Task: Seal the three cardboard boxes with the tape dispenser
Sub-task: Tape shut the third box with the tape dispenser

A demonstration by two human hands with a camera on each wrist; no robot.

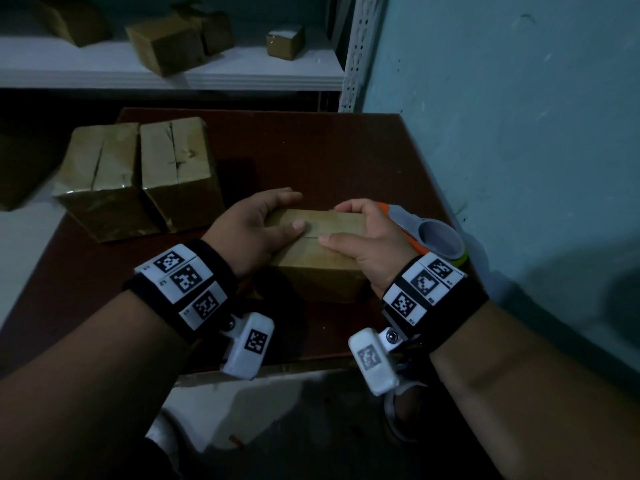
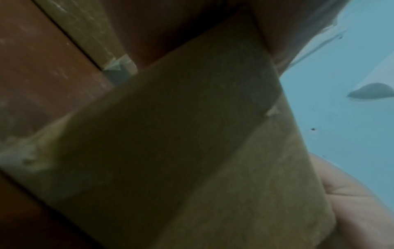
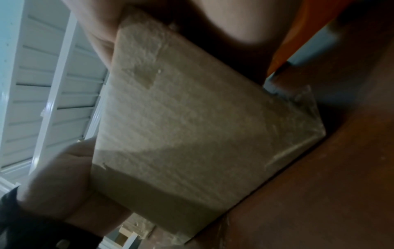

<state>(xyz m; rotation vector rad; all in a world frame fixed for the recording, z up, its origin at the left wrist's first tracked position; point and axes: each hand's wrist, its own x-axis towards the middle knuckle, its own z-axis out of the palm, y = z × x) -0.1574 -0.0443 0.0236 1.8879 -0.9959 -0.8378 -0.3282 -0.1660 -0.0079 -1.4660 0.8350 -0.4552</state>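
Note:
A small cardboard box [image 1: 322, 261] stands on the dark brown table [image 1: 332, 157], and both hands hold it. My left hand [image 1: 259, 223] wraps its left side, thumb pressing the top flaps. My right hand [image 1: 360, 233] curls over the right side, its thumb lying along the centre seam. An orange and grey tape dispenser [image 1: 433, 233] lies on the table just behind the right hand, untouched. Two larger boxes [image 1: 138, 174] with closed flaps stand side by side at the table's left. The left wrist view shows the box's wall [image 2: 192, 134] close up; the right wrist view shows its side [image 3: 192, 126].
A white shelf [image 1: 173, 74] behind the table carries several more cardboard boxes [image 1: 166, 46]. A pale blue wall [image 1: 519, 116] runs close along the table's right edge. The table's near edge is just below my wrists.

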